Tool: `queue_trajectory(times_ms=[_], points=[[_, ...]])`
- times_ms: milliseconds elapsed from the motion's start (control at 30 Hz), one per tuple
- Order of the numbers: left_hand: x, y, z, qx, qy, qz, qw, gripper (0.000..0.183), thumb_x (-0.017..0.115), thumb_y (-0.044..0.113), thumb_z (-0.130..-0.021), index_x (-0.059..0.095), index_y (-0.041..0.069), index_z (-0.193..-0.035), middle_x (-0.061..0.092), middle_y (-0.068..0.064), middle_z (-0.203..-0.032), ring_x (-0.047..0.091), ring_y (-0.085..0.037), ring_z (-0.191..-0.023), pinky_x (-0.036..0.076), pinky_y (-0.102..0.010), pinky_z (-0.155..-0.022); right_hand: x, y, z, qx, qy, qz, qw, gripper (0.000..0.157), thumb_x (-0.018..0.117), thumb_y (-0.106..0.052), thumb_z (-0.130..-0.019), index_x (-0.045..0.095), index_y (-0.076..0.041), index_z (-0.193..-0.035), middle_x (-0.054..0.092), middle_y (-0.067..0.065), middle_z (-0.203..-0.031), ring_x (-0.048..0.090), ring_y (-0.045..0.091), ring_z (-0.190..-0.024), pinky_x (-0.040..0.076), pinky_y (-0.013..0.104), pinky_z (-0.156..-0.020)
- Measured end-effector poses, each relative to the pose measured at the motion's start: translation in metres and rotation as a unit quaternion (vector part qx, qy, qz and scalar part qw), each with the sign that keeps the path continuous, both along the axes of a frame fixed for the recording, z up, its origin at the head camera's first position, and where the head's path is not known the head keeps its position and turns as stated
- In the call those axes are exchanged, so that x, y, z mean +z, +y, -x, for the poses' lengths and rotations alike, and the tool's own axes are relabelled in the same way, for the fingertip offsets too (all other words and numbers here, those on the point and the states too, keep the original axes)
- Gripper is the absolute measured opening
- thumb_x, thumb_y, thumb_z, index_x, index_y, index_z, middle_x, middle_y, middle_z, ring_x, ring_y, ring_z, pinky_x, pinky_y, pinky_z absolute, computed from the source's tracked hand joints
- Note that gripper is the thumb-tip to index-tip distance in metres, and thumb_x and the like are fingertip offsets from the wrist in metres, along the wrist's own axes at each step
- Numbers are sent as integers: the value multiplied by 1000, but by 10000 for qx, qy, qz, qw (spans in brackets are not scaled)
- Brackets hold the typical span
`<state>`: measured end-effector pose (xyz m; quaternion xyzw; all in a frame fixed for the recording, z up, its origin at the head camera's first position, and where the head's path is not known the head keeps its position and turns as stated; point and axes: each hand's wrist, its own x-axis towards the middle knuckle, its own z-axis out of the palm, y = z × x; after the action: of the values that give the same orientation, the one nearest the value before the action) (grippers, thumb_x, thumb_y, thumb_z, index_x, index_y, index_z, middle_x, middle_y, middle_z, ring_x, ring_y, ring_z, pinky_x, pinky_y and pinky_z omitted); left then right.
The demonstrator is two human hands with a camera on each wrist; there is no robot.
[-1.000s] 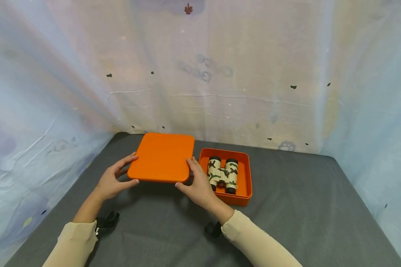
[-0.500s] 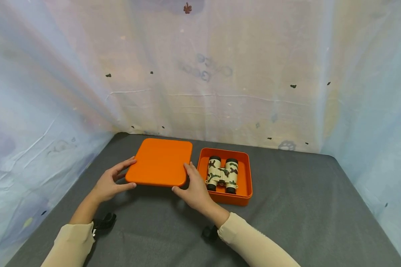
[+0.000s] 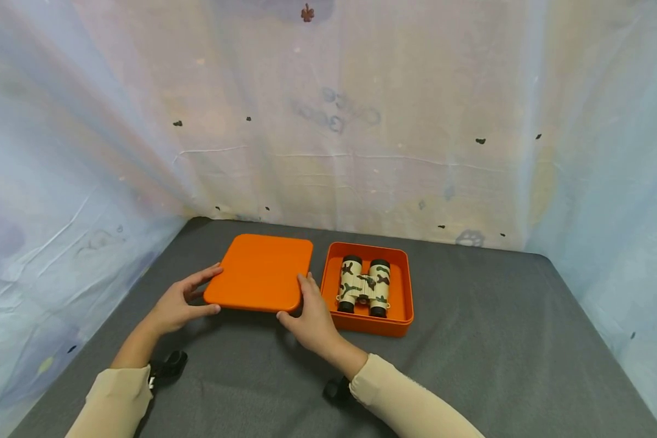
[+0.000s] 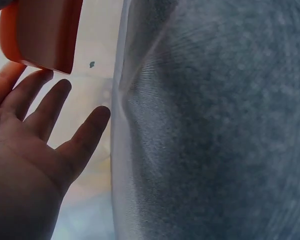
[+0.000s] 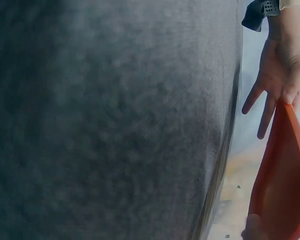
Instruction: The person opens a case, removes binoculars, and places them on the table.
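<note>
An orange square lid (image 3: pixel 260 274), its corners rounded, is held over the grey surface in the head view, tipped slightly. At its left edge my left hand (image 3: pixel 172 307) pinches the rim between thumb and index finger; the right wrist view shows the other fingers of that left hand (image 5: pixel 277 75) spread below. My right hand (image 3: pixel 312 319) grips the lid's near right corner, thumb at the front edge. To the right stands an orange box (image 3: pixel 380 328) without a cover. Inside it lie camouflage-patterned binoculars (image 3: pixel 364 287) with black ends.
Dark grey cloth (image 3: pixel 482 340) covers the table. Pale patterned curtains (image 3: pixel 394 115) rise behind it and on both sides. A black wrist strap mount (image 3: pixel 170 367) sits below the left wrist, another below the right.
Both hands have lowered the lid and brought it slightly nearer and to the left. The box and binoculars have stayed put.
</note>
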<state>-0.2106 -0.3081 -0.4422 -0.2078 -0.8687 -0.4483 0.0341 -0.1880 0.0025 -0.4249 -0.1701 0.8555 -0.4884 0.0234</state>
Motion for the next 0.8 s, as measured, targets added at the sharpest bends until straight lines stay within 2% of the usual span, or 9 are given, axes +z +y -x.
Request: queue_trajectory(times_ms=[200,433,500,600,667,700,800], points=[[-4,-1,1,-87,-53,94,9999,72,76,15,-84,42,11,-147,33,-18,-155,31,17,-128,40,-8,-93,0,-1,-2,12,-273,-350,9990,82,70,-23,-88,24,-3,-152,15,19,-160,21,34,-147,29,51,-115],[-10,-4,1,-403,-65,-63,9991,71,74,12,-84,40,5,-147,31,-26,-153,31,17,-130,36,-5,-95,-3,-5,-3,22,-387,-617,9973,81,70,-21,-88,25,0,-151,18,21,-159,21,33,-147,28,50,-115],[-11,-5,1,-385,-68,51,9992,72,74,13,-85,39,5,-147,31,-25,-153,34,6,-136,41,-12,-97,-3,-6,-3,28,-452,-647,9969,81,70,-20,-88,24,-1,-152,17,21,-159,21,32,-148,28,49,-116],[-10,-6,1,-298,-174,261,9991,72,74,16,-85,39,7,-147,32,-23,-154,37,-22,-140,48,-36,-100,-3,-7,-4,48,-513,-662,9965,81,71,-20,-88,25,0,-151,18,21,-159,21,32,-148,28,49,-116],[-8,-6,1,-282,-282,319,9987,72,74,18,-85,39,6,-147,32,-23,-154,34,-39,-137,45,-53,-99,-3,-8,-4,43,-543,-680,9962,80,71,-20,-87,26,-1,-151,19,20,-159,21,32,-147,28,49,-116],[-7,-6,1,-293,-334,336,9984,72,74,18,-86,39,6,-147,31,-23,-154,32,-44,-136,42,-59,-98,-3,-8,-4,31,-554,-683,9961,80,71,-20,-87,27,-1,-151,20,20,-159,22,31,-147,28,49,-116],[-5,-7,2,-331,-428,370,9978,72,74,20,-86,38,5,-147,30,-24,-154,31,-47,-136,41,-59,-99,-4,-9,-4,-21,-590,-682,9959,79,72,-20,-87,29,-1,-150,22,21,-158,23,32,-147,29,49,-116]])
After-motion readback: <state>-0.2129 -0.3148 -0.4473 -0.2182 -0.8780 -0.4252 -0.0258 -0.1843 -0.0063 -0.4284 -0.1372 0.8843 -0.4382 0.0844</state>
